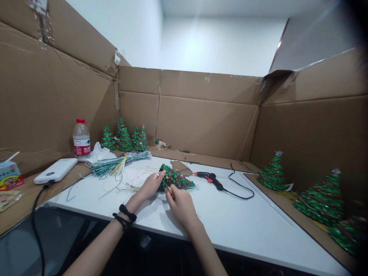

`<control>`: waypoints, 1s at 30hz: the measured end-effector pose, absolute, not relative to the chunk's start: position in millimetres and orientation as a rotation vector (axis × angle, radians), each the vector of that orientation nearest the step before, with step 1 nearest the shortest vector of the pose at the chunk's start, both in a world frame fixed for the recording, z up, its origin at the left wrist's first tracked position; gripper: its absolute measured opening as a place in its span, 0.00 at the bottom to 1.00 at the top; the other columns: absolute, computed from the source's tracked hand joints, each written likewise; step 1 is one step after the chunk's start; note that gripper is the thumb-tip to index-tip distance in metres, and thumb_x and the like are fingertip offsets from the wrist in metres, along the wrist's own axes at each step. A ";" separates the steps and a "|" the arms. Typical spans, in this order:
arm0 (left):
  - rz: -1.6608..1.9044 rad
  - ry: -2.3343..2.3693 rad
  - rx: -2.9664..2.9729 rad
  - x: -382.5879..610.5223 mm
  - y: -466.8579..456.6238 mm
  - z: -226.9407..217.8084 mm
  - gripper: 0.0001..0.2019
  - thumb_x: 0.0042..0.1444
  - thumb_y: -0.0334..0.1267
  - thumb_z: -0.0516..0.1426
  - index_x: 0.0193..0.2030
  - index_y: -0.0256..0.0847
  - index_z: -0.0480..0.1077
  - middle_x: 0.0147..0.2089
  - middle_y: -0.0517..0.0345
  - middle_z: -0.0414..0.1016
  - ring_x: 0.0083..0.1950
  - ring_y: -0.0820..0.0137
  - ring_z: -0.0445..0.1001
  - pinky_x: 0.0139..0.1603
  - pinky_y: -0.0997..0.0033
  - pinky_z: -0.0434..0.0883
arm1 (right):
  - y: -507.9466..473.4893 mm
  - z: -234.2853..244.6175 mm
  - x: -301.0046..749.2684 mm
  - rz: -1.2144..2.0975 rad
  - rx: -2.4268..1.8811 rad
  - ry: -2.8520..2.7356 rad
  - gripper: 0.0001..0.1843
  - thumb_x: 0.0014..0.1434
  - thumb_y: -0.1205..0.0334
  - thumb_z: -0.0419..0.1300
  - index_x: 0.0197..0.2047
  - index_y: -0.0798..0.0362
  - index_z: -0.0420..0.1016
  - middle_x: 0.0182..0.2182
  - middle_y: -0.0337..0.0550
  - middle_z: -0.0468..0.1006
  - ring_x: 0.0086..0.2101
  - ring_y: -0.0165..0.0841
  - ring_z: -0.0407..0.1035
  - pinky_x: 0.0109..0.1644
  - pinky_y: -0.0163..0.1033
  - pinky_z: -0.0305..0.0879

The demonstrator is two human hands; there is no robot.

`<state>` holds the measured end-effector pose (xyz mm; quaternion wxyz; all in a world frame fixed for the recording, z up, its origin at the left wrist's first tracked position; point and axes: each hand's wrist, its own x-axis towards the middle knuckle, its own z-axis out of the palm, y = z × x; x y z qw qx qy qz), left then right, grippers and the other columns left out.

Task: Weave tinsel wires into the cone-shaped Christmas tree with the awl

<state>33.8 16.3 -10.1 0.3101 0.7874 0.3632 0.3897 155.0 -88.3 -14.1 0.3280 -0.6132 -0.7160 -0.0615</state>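
A small green beaded Christmas tree with red garland lies on its side above the white tabletop, its clear tip pointing right. My left hand is closed on the tree's base end, with the thumb on top. My right hand is closed round a thin tool with a yellowish-brown handle. The tool's narrow end meets the lower side of the tree near my left fingers; its exact kind is too small to make out. Behind the tree lies a brown cardboard piece.
A hot glue gun with a black cable lies right of the tree. Left are a bundle of green wires, a bottle, a white power bank and a drink carton. Finished trees stand back left, others at right. Cardboard walls enclose the table.
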 end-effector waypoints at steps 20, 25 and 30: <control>1.018 0.980 2.104 33.7 19.4 -13.7 0.29 0.60 0.57 0.39 0.34 0.36 0.71 0.39 0.44 0.77 0.42 0.59 0.73 0.46 0.64 0.66 | -95.4 -6.5 146.0 -0.152 -1.746 -2.187 0.18 0.69 0.60 0.43 0.36 0.53 0.72 0.28 0.45 0.79 0.28 0.38 0.73 0.26 0.37 0.47; 1.015 0.950 2.085 33.1 18.3 -12.6 0.29 0.59 0.57 0.40 0.37 0.35 0.73 0.40 0.46 0.78 0.45 0.58 0.73 0.50 0.63 0.66 | -97.5 -3.4 145.4 -0.086 -1.777 -2.191 0.18 0.69 0.59 0.43 0.37 0.53 0.72 0.29 0.44 0.79 0.29 0.36 0.73 0.27 0.37 0.47; 1.028 0.964 2.073 33.0 16.9 -12.0 0.28 0.60 0.56 0.41 0.37 0.36 0.73 0.41 0.46 0.79 0.45 0.59 0.73 0.51 0.64 0.66 | -97.5 -2.1 146.1 -0.036 -1.786 -2.183 0.19 0.69 0.58 0.42 0.37 0.53 0.72 0.30 0.44 0.79 0.30 0.36 0.73 0.27 0.37 0.45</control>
